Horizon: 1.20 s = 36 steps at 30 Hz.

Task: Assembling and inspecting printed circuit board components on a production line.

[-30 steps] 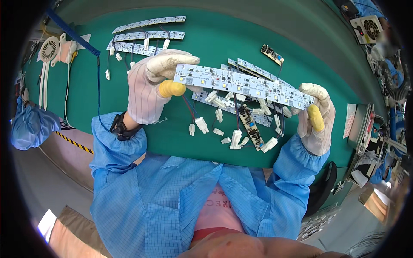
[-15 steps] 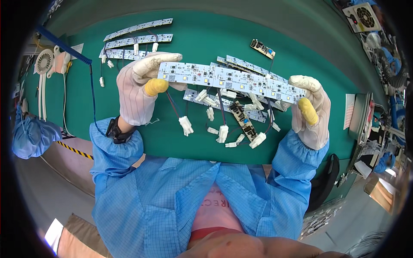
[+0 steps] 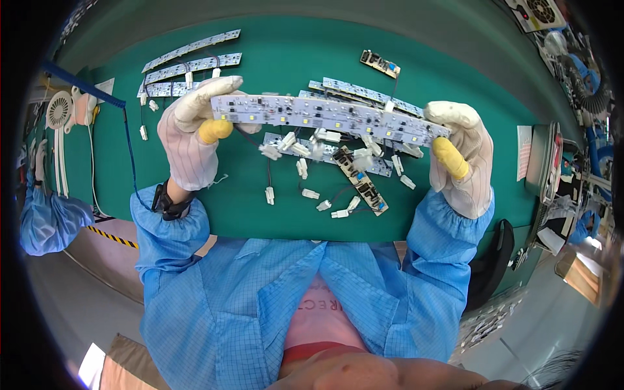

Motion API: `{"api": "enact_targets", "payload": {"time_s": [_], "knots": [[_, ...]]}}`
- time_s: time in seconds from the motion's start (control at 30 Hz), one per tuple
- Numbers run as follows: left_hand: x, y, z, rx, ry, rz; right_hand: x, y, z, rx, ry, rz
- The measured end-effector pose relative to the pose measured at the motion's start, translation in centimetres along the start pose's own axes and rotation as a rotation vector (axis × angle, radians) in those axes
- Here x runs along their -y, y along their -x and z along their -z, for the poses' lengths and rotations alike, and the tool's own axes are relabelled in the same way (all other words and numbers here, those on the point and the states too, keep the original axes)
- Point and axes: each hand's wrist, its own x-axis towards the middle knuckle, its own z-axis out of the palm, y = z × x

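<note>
A long white LED circuit board strip (image 3: 325, 116) is held up level between both hands, above the green mat. My left hand (image 3: 198, 120), in a white striped glove with a yellow thumb cover, pinches its left end. At the right end, my right hand (image 3: 461, 146), gloved alike, grips the strip with thumb and fingers. Beneath and behind it lies a heap of more LED strips (image 3: 370, 93) with wires and white plug connectors (image 3: 300, 169). A narrow brown-and-black circuit board (image 3: 364, 185) lies slantwise among these connectors.
Several LED strips (image 3: 193, 61) are spread at the far left. Another small circuit board (image 3: 380, 63) sits toward the back. A blue coiled cord (image 3: 84, 86) runs to my left wrist. A small fan (image 3: 60, 109) stands at the left; another person's sleeve (image 3: 55, 218) shows there.
Both hands have shifted slightly left with the LED strip, which has tilted so its face looks narrower. The white connectors hanging under it have swung and are partly blurred.
</note>
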Motion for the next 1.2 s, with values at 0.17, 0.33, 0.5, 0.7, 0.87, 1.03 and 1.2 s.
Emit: {"api": "enact_targets", "payload": {"time_s": [0.17,0.33,0.5,0.7,0.87,1.03,1.2], "knots": [[0.0,-0.3,0.4,0.014,-0.103,0.031,-0.6,0.0,-0.1,-0.015,-0.061,-0.004],[0.7,-0.6,1.2,0.052,-0.203,-0.054,-0.5,0.2,0.5,-0.008,0.036,-0.101],[0.4,0.0,0.5,0.013,-0.016,0.039,-1.1,0.0,0.3,0.013,0.0,0.056],[0.9,0.0,0.1,-0.058,0.013,0.018,0.0,0.4,0.4,0.011,0.019,-0.024],[1.4,-0.2,0.0,-0.048,0.088,-0.023,-0.9,0.2,0.5,0.065,0.037,0.11],[2.1,-0.1,0.0,-0.162,0.009,0.022,0.2,0.1,0.6,0.144,0.014,0.09],[1.0,-0.9,-0.5,-0.085,-0.231,0.108,0.0,0.1,0.8,0.194,-0.013,0.1]]}}
